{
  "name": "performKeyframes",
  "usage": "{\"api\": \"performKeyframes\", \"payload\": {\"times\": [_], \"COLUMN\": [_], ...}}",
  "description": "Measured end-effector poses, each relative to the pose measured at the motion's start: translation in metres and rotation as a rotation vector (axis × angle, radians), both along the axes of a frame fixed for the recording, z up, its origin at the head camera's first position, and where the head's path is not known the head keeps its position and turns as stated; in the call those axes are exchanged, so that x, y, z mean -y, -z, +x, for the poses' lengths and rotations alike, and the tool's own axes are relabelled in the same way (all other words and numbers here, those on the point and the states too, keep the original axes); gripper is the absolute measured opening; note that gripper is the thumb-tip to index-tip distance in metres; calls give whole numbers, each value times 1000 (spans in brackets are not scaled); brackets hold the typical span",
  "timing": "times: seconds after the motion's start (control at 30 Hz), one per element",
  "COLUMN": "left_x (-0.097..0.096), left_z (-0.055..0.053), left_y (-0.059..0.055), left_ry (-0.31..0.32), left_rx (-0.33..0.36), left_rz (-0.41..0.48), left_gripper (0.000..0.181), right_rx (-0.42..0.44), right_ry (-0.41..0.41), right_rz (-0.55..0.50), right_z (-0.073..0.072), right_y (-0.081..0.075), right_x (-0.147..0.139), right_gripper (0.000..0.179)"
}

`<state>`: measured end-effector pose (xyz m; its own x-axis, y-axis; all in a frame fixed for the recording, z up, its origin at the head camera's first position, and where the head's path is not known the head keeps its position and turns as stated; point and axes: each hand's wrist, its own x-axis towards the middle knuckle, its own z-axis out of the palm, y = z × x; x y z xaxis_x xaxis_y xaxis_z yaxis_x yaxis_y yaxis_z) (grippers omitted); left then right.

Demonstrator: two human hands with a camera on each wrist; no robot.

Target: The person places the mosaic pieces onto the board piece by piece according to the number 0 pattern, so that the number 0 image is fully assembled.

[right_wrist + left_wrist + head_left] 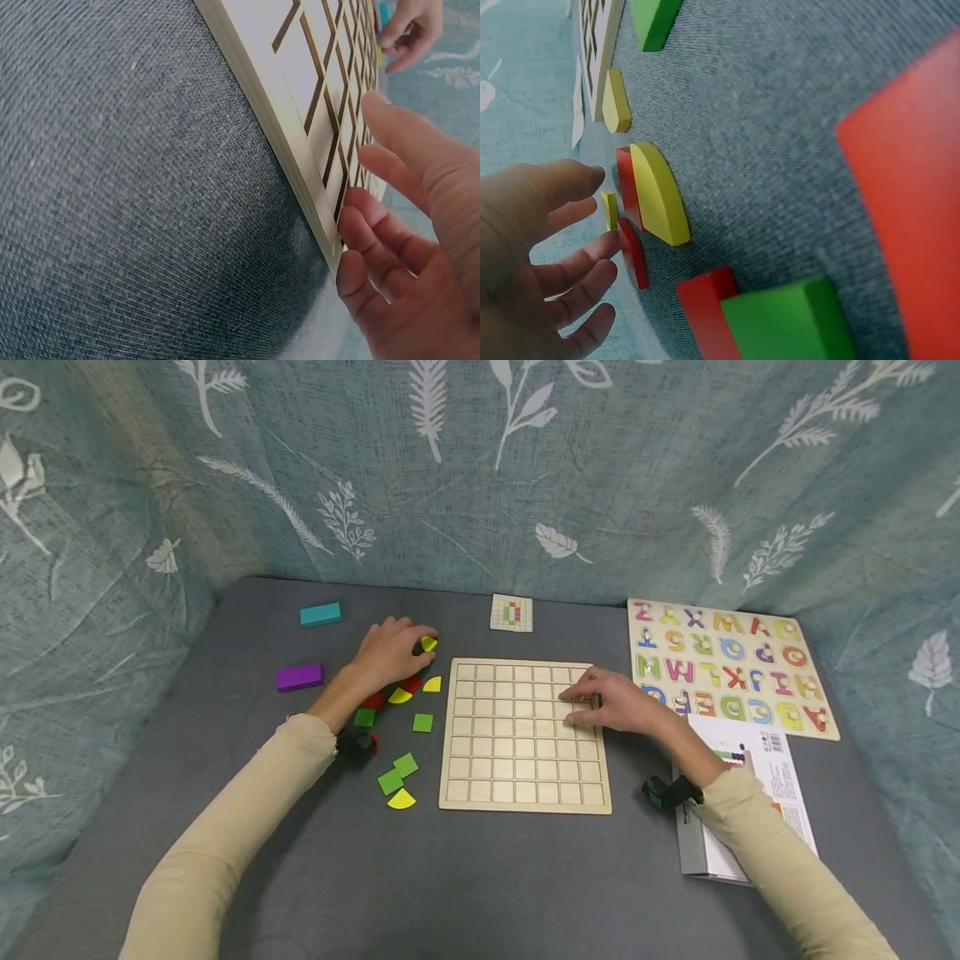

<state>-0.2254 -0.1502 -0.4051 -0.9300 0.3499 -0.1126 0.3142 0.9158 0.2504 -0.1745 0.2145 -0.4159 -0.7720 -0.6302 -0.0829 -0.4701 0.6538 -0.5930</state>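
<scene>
My left hand [386,652] reaches over the loose pieces, its thumb and fingers spread around a yellow quarter-round block [429,643]. In the left wrist view that small yellow block [609,210] shows between the fingertips, with a gap to the thumb. Close by lie a red block [634,255] and a larger yellow quarter-round block [658,193] against another red one. My right hand [618,700] is over the right side of the wooden grid board [525,807], fingers loosely bent and apart, holding nothing. The board's squares hold no blocks.
Green square blocks [422,723] and yellow quarter-rounds [402,799] lie left of the board. Further left are purple [300,677] and teal [320,614] bars. A pattern card [512,613] lies behind; an alphabet board [731,652] and white box [787,793] are at right.
</scene>
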Motion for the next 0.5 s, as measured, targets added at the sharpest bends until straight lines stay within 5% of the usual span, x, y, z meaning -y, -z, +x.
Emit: {"api": "performKeyframes", "payload": {"times": [0.5], "left_x": [-2], "left_z": [3], "left_y": [-1], "left_ry": [25], "left_rx": [4], "left_rz": [23], "left_gripper": [30], "right_rx": [9], "right_ry": [-17], "right_rz": [11], "right_z": [0], "right_y": [1], "right_x": [-1], "right_gripper": [39]}}
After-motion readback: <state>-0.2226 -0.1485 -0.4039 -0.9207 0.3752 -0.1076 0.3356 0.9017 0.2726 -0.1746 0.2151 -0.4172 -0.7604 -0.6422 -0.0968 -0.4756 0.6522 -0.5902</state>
